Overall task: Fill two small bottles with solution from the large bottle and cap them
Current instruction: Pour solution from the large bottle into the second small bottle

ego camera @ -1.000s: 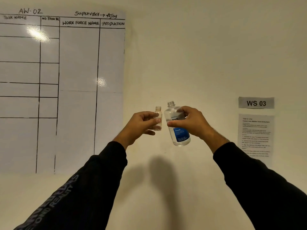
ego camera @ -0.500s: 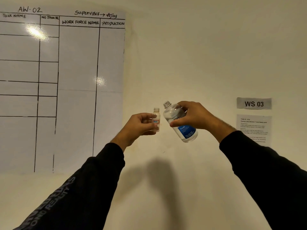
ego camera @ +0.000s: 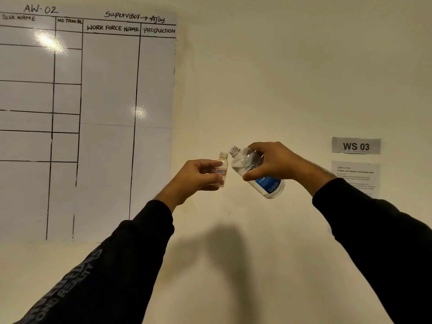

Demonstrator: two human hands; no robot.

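Observation:
My left hand [ego camera: 196,175] grips a small clear bottle [ego camera: 222,168] with a red-edged label, upright and uncapped, out in front of the wall. My right hand [ego camera: 273,163] grips the large clear bottle [ego camera: 259,176] with a blue label. That bottle is uncapped and tilted left, its open neck [ego camera: 234,151] just right of and slightly above the small bottle's mouth. Clear liquid sits in the large bottle. No stream of liquid is visible between them. The second small bottle and the caps are out of view.
A whiteboard chart [ego camera: 86,113] with a hand-drawn grid hangs on the wall at the left. A "WS 03" sign [ego camera: 356,146] and an instruction sheet [ego camera: 356,177] are stuck on the wall at the right. No table shows.
My right hand has tipped the large bottle from upright further to the left, bringing its neck close to the small bottle's mouth. My left hand has held the small bottle nearly still.

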